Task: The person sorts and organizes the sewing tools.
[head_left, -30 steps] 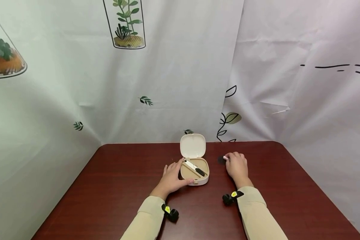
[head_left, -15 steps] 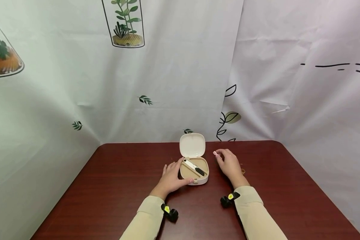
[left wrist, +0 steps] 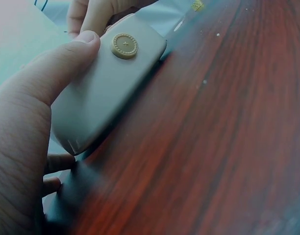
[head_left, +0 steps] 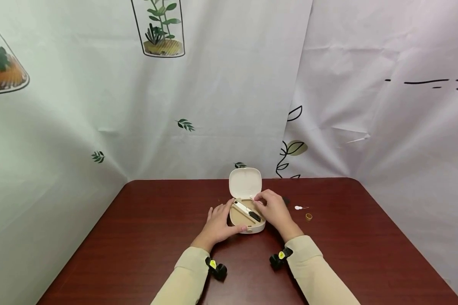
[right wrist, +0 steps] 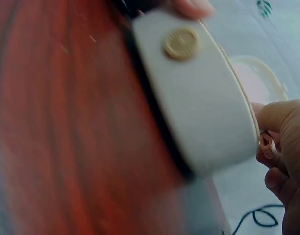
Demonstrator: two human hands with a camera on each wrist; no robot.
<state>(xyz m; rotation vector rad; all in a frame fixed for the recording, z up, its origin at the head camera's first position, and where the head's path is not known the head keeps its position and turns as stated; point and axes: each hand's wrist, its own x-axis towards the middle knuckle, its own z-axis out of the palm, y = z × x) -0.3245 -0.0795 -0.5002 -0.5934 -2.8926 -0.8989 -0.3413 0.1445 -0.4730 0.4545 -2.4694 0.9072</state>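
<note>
A small cream box stands on the table with its rounded lid raised. Across its beige inside lies a slim white-and-black item, its kind unclear. My left hand grips the box from the left, thumb on the front near the round gold clasp. Over the box's right rear part, my right hand pinches a small pink thing that looks rolled or looped. In the head view the fingers mostly hide it.
To the right on the red-brown table lie a gold ring and a small white piece with a thin hook, like an earring. A dark thing shows partly behind my right hand. A printed cloth hangs behind the table.
My right hand has lifted the pink thing and carried it left to the box. The ring and the white piece have come into sight. My left hand has stayed on the box.
</note>
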